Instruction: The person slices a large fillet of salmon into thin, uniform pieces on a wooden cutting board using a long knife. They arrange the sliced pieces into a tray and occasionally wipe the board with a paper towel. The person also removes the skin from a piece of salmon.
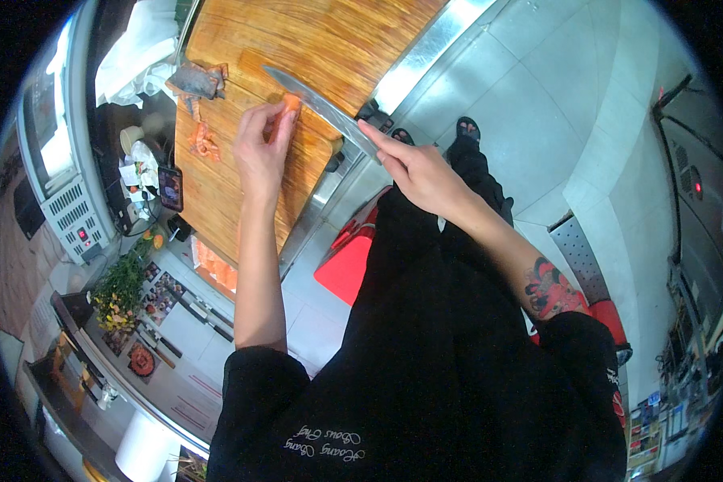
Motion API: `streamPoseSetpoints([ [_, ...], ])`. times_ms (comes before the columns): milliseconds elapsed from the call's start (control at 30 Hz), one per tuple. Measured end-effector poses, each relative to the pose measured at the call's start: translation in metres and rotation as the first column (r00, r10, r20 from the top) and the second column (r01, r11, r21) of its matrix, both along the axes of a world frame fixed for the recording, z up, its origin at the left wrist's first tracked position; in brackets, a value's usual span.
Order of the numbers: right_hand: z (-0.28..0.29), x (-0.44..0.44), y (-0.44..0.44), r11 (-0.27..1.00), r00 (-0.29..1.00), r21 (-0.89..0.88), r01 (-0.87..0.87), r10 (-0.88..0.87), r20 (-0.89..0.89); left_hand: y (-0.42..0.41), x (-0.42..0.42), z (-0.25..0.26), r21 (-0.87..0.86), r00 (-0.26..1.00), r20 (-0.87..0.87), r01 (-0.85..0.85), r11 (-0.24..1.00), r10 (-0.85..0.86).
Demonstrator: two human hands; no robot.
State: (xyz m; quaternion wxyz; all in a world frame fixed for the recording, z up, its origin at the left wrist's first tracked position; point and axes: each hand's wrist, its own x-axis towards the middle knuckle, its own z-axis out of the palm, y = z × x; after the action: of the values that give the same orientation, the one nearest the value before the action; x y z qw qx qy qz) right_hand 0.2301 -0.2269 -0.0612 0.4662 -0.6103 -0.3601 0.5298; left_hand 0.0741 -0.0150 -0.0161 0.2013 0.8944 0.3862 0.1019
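Observation:
My left hand (259,135) pinches a small orange piece of salmon (291,102) between thumb and fingers, over a wooden cutting board (217,196). In my right hand (425,175) is a long kitchen knife (316,101). Its handle is hidden by the hand, and the blade slants across the board, passing close beside the salmon piece; whether they touch I cannot tell. A piece of salmon skin with some flesh (194,81) lies at the board's far left. Nearer to my left hand are loose orange salmon trimmings (203,143).
A phone (170,188) stands at the board's left edge. Orange salmon pieces (214,265) lie below the board's near-left corner. A red container (346,265) is on the floor by my legs. Several knives (159,346) and yellow flowers (117,301) are at the lower left.

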Motion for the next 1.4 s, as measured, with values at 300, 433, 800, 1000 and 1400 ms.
streamPoseSetpoints([
  [300,0.006,-0.008,-0.030,0.996,0.982,-0.073,-0.054,0.066,0.177,-0.001,-0.002,-0.002,0.051,1.000,0.001,0.002,0.999,-0.002],
  [433,0.007,-0.011,-0.015,0.995,0.967,-0.074,-0.062,0.078,0.244,-0.002,-0.002,-0.002,0.069,1.000,0.003,0.012,0.998,-0.012],
  [800,0.005,-0.016,-0.022,0.991,0.979,-0.094,-0.100,0.115,0.170,-0.011,0.000,0.001,0.076,1.000,0.023,-0.007,0.997,0.006],
  [1000,0.000,-0.020,0.008,0.997,0.980,0.020,-0.073,0.068,0.189,0.000,-0.016,0.001,0.161,0.989,-0.004,0.148,0.976,-0.150],
  [1400,-0.006,-0.018,0.003,0.993,0.984,0.063,-0.104,0.094,0.153,-0.019,-0.030,0.004,0.082,0.997,-0.043,-0.057,0.995,0.060],
])
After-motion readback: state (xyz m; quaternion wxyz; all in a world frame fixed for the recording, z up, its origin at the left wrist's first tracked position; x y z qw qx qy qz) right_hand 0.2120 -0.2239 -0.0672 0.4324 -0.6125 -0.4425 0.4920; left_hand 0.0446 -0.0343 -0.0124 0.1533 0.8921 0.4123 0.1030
